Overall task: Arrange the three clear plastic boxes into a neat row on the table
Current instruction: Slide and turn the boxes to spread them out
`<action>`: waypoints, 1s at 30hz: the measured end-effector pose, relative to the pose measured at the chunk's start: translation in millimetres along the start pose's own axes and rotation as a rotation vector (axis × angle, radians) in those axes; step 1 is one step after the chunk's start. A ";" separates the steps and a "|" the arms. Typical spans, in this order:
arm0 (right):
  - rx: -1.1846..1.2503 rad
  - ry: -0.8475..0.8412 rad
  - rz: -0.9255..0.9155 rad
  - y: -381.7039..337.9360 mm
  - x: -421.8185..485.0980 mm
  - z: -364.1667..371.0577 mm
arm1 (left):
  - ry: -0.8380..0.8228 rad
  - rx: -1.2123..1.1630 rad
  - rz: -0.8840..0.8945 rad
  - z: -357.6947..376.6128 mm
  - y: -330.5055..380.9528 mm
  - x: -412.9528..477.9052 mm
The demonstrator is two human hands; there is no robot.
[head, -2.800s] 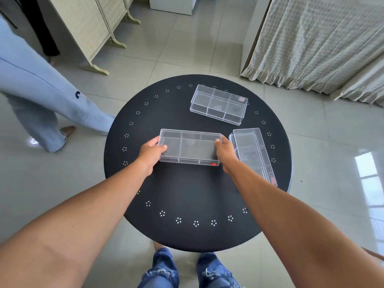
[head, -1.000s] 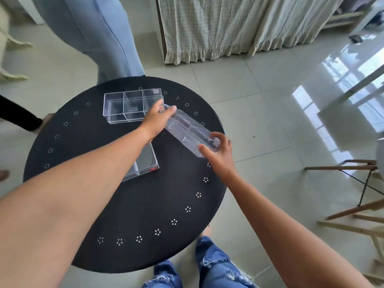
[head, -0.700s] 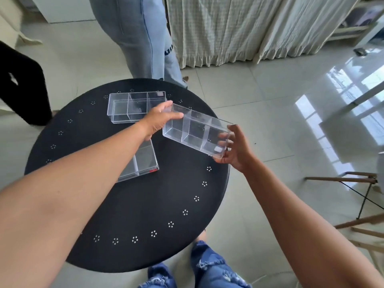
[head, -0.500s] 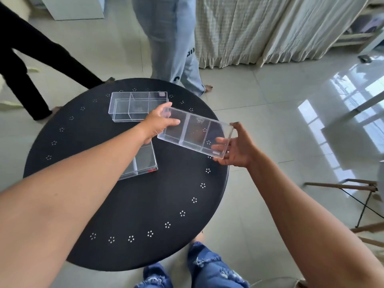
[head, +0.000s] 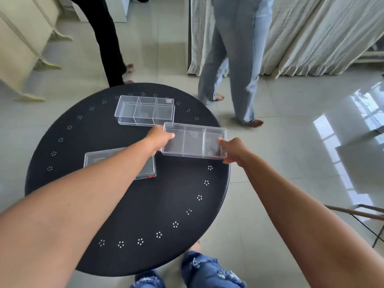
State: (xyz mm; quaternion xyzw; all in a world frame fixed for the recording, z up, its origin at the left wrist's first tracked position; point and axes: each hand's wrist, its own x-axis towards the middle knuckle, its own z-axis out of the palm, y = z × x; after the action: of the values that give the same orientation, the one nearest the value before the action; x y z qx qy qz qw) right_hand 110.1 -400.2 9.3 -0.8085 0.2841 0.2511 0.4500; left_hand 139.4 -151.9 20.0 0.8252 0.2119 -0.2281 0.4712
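Boxes of clear plastic, three in all, are on the round black table (head: pixel 124 204). Both hands grip the right-hand box (head: pixel 194 140) by its short ends: the left hand (head: pixel 159 139) is closed on its left end, the right hand (head: pixel 233 149) on its right end. Whether this box rests on the table or hangs just above it cannot be told. A second box (head: pixel 145 110) lies just beyond the left hand. The third box (head: pixel 97 160) lies partly hidden under the left forearm.
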 end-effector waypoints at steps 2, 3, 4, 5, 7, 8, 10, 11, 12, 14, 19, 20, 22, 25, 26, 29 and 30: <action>0.003 0.003 0.006 0.8 3.7 0.5 | 0.010 0.032 -0.033 5.6 -0.2 0.4; -0.011 0.006 0.009 1.1 4.6 0.5 | 0.010 0.040 -0.047 7.9 -1.0 1.0; -0.020 0.011 0.008 1.5 6.9 1.1 | 0.015 0.041 -0.063 9.9 -2.0 2.3; -0.025 0.017 0.005 1.6 9.6 2.0 | 0.021 0.042 -0.075 11.5 -3.0 3.6; -0.029 0.030 -0.014 1.9 16.5 5.2 | 0.029 0.049 -0.107 14.5 -4.1 5.0; -0.025 0.035 -0.029 2.0 20.7 6.9 | 0.033 0.055 -0.120 16.1 -4.1 5.0; -0.014 0.052 -0.054 0.6 26.0 9.1 | 0.041 0.064 -0.136 19.8 -4.4 5.6; -0.011 0.054 -0.058 -1.2 26.2 9.6 | 0.043 0.067 -0.138 21.4 -4.8 6.1; -0.013 0.058 -0.062 -2.5 26.4 9.9 | 0.044 0.069 -0.141 23.0 -5.1 6.7; -0.037 0.064 -0.065 -4.8 27.3 9.5 | 0.048 0.066 -0.138 24.3 -5.3 9.3; -0.123 0.064 -0.092 -6.9 30.6 8.7 | 0.051 0.087 -0.144 22.3 0.4 11.1; -0.146 0.075 -0.105 -7.6 32.0 8.1 | 0.052 0.114 -0.139 20.4 3.5 10.4; -0.173 0.119 -0.155 -11.6 32.1 6.5 | 0.060 0.182 -0.113 13.8 12.0 9.1; -0.282 0.247 -0.256 -21.4 33.6 5.5 | 0.139 0.278 -0.008 -4.6 23.6 8.8; -0.306 0.280 -0.292 -27.9 33.7 6.6 | 0.197 0.284 0.072 -12.2 25.9 10.0; -0.329 0.290 -0.426 -53.5 32.3 14.5 | 0.393 0.244 0.327 -37.8 29.1 16.2; -0.330 0.266 -0.462 -62.5 33.6 20.2 | 0.437 0.261 0.362 -48.0 27.6 21.4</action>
State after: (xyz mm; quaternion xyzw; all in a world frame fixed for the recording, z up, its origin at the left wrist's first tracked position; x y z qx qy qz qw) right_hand 173.8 -363.4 14.1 -0.9396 0.1048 0.0769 0.3165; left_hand 180.8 -119.8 48.1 0.9326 0.1265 0.0169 0.3377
